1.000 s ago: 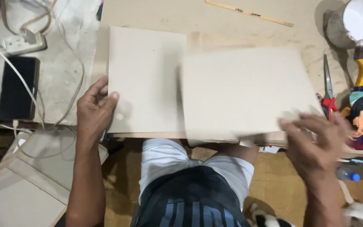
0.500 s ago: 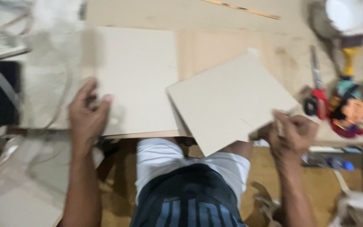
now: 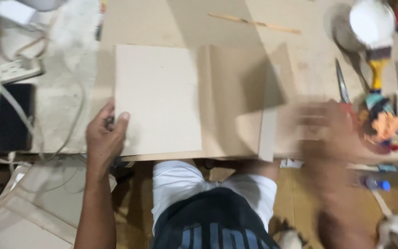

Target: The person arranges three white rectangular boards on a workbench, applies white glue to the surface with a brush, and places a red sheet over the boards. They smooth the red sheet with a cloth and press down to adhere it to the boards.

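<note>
My left hand [image 3: 104, 138] grips the left edge of a pale square board [image 3: 157, 99] that lies flat on the wooden workbench [image 3: 162, 23]; the thumb is on top. To its right a second board [image 3: 230, 99] is tipped up, its brown face in shadow and its light edge running down the right side. My right hand [image 3: 332, 131] is a motion blur just right of that edge. Whether it touches the board is unclear.
Red-handled scissors [image 3: 342, 85], a yellow-handled brush [image 3: 376, 69], a white round tub [image 3: 371, 20] and a colourful figure [image 3: 383, 124] lie at the right. A thin stick [image 3: 254, 23] lies at the back. A power strip [image 3: 12, 69], cables and a black phone [image 3: 12, 117] are at the left.
The second board, held flat and turned by my right hand before, is now tipped up beside the first board. My right hand has swung right. My left hand stays on the pale board.
</note>
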